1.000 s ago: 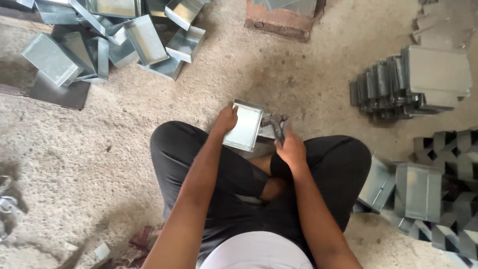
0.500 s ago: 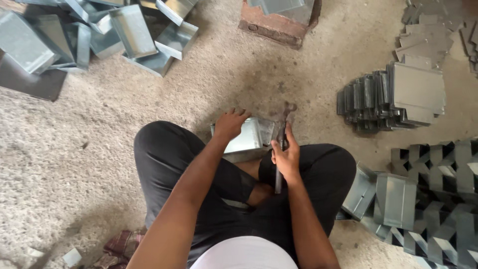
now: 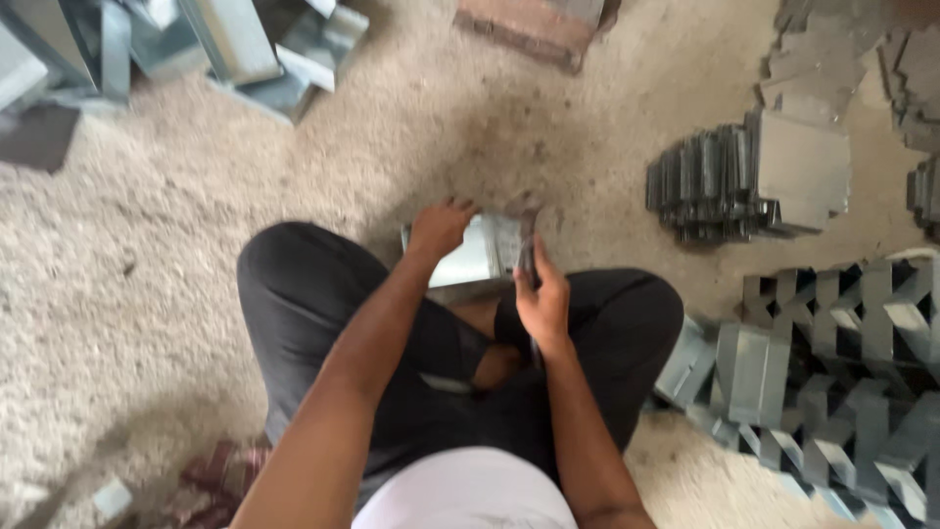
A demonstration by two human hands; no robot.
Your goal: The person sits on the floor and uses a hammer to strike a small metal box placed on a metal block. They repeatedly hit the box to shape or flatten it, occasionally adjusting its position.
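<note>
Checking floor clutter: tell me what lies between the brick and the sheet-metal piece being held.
In the head view, only bare sandy floor separates brick from sheet-metal piece.

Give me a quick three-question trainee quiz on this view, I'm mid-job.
1. True or false: the left hand rests on the bent sheet-metal piece.
2. What does the right hand grip? A) a brick B) a slim dark tool C) nothing
3. On which side of the person does the stack of metal pieces stand on the sandy floor?

Key: 1 true; 2 B, the slim dark tool, its kind too blurred to tell; 3 the right.
</note>
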